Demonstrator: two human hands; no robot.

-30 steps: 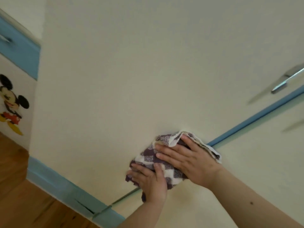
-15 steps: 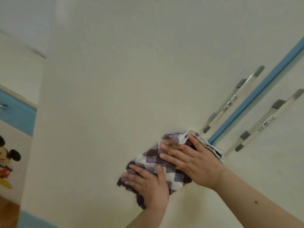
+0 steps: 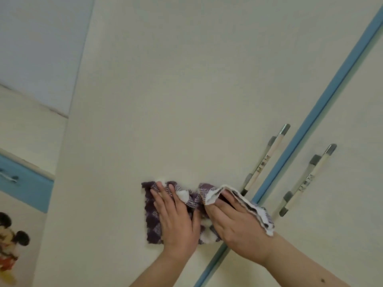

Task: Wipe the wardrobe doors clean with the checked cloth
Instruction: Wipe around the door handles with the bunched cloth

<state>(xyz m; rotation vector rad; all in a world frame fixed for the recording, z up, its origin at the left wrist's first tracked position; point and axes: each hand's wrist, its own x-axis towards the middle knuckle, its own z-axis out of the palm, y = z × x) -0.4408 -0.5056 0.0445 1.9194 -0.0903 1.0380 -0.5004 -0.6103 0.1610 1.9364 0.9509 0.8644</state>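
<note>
While the left hand point(image 3: 176, 222) presses spread fingers on the checked cloth point(image 3: 153, 218), the right hand point(image 3: 235, 223) lies flat, fingertips under its fold, near the wardrobe door's point(image 3: 165, 100) right edge.

I see the checked cloth point(image 3: 152, 220) flat against the left wardrobe door point(image 3: 165, 100), with the left hand point(image 3: 176, 220) on its left part and the right hand point(image 3: 234, 222) just beside it, fingers under a fold. To the right the dividing strip point(image 3: 310, 125) runs between two handles: one handle point(image 3: 267, 160) on this door, the other handle point(image 3: 306, 181) on the right door point(image 3: 352, 204). Far left, a sticker point(image 3: 10, 245) sits below a drawer front point(image 3: 27, 187).
</note>
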